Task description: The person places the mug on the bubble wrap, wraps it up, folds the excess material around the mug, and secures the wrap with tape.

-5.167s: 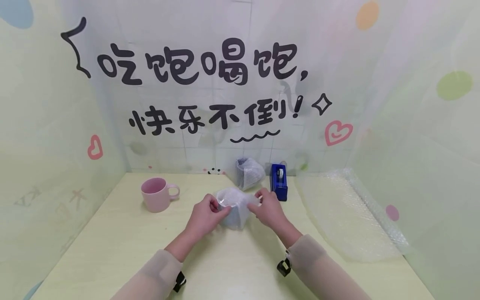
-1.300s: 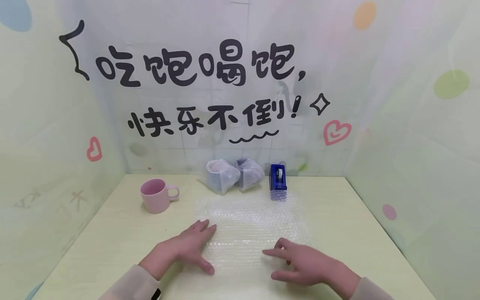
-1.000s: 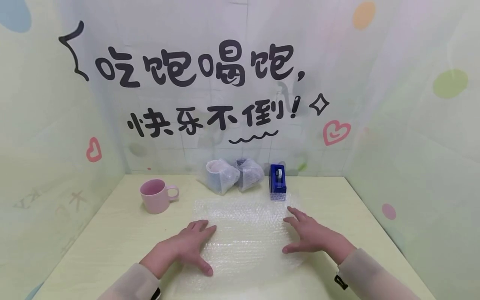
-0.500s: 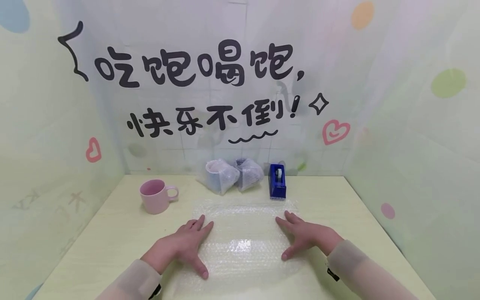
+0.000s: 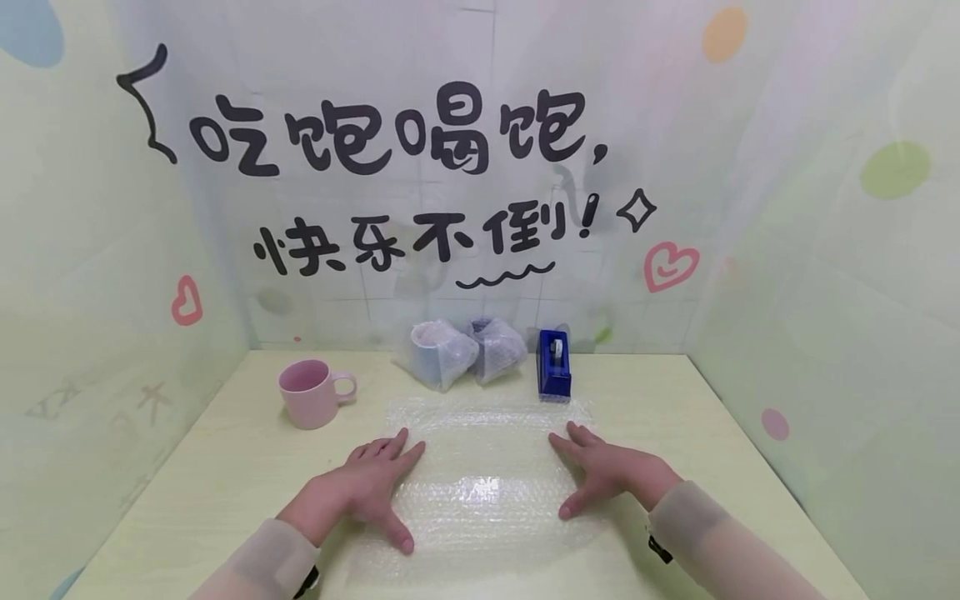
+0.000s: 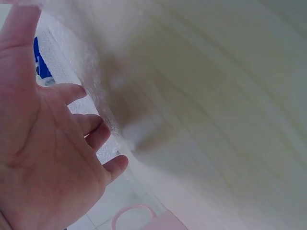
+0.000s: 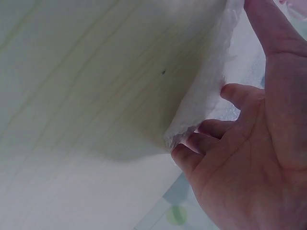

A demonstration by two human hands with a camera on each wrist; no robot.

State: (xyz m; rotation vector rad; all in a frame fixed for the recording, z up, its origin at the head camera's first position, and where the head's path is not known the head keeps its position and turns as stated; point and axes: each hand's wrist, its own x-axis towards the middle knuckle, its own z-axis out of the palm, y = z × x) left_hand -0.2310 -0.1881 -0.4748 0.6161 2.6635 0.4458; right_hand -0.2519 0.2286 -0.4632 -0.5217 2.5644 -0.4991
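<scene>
A sheet of clear bubble wrap lies spread on the table in front of me, its far edge reaching the front of the tape dispenser. My left hand rests on its left side, fingers spread and nearly straight. On the opposite side my right hand touches the sheet in much the same way, thumb apart from the fingers. In the left wrist view, the fingertips stand along the sheet's edge. The right wrist view has the bubble wrap's edge bowing up from the tabletop beside the fingers.
A pink mug stands at the left, handle facing right. Two bubble-wrapped bundles, a light blue one and a greyish one, sit side by side near the back wall. Right of them is a blue tape dispenser.
The light blue bundle, earlier between both hands, now sits at the back. The bubble wrap went from the right side to the middle. My right hand moved onto its right side; the last half second is nearly still.
</scene>
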